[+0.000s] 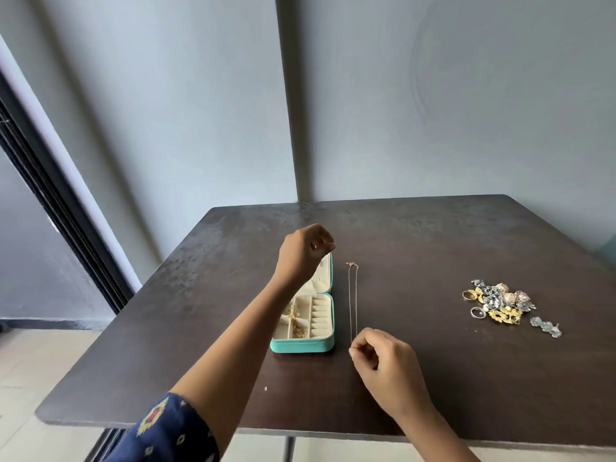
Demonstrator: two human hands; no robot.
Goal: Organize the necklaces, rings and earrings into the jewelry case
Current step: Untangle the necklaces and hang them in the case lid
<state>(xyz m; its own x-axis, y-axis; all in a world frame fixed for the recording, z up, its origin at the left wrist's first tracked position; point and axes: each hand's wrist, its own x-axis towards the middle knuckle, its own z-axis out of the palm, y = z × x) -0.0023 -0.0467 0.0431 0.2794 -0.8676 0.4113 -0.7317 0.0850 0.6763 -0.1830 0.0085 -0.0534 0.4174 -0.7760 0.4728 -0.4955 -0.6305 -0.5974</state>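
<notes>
Jewelry case (pixel 320 345), teal, open on table (pixel 433 235), left hand (pixel 305 253) curled above its lid, hold unclear; rings-and-earrings heap (pixel 500 303) well apart rightward, no obstacle; necklace (pixel 352 301) straight just beside case, right hand (pixel 380 358) pinching its near end: best lifted slowly, lowered coiling into a free compartment, avoiding tangles.

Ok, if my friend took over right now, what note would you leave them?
Left hand: raised over the open teal case, fingers curled; can't tell if it holds anything.
Right hand: pinches the near end of the thin gold necklace, lying straight on the table right of the case.
Done: some gold pieces already in the case.
To do: this necklace, then the pile of rings and earrings at the right.
</notes>
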